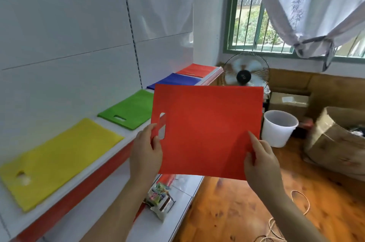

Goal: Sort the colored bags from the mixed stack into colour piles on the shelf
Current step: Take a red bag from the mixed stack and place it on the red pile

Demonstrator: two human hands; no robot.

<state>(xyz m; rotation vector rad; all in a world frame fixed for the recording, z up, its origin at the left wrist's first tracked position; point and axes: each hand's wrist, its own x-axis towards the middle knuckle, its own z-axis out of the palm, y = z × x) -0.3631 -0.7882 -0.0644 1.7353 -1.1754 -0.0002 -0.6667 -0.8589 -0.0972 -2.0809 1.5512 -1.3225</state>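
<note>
I hold a flat red bag (pixel 205 129) up in front of me, beside the shelf. My left hand (pixel 146 153) pinches its left edge by the handle cut-out. My right hand (pixel 260 164) grips its lower right corner, thumb on the front. On the white shelf (pixel 110 149) lie four colour piles: yellow bags (pixel 57 158) nearest, green bags (pixel 128 109) beyond them, blue bags (pixel 177 80) partly hidden behind the held bag, and red bags (pixel 195 70) at the far end.
A lower shelf (pixel 177 200) holds a snack packet (pixel 160 200). To the right stand a fan (pixel 245 72), a white bucket (pixel 278 127) and cardboard boxes (pixel 335 143) on the wooden floor (pixel 237 212). A cord (pixel 302 202) lies on the floor.
</note>
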